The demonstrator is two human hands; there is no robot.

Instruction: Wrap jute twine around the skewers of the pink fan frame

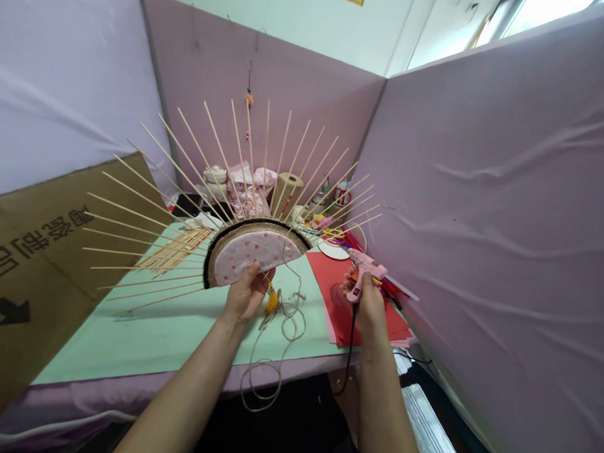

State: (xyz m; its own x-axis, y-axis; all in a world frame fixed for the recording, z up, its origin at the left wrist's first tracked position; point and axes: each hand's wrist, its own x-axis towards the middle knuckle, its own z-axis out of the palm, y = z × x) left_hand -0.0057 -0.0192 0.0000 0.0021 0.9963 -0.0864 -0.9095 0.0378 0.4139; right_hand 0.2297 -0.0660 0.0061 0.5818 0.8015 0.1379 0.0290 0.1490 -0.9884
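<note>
My left hand grips the lower edge of a half-round fan-shaped craft piece, holding it up over the table. Its face is pale pink cloth with red dots, edged by brown and black bands, and thin wooden sticks spread outward from the curved rim. Loose twine runs across the piece and hangs in loops below it. Beside my left fingers is a yellow tassel. On the right, my right hand is closed round a pink hot glue gun, its dark cord hanging down.
Red paper sheets lie under the glue gun on the green tabletop. A bundle of sticks rests at the left. Behind stand a twine spool, a jar and pink cloth. A cardboard sheet leans at left.
</note>
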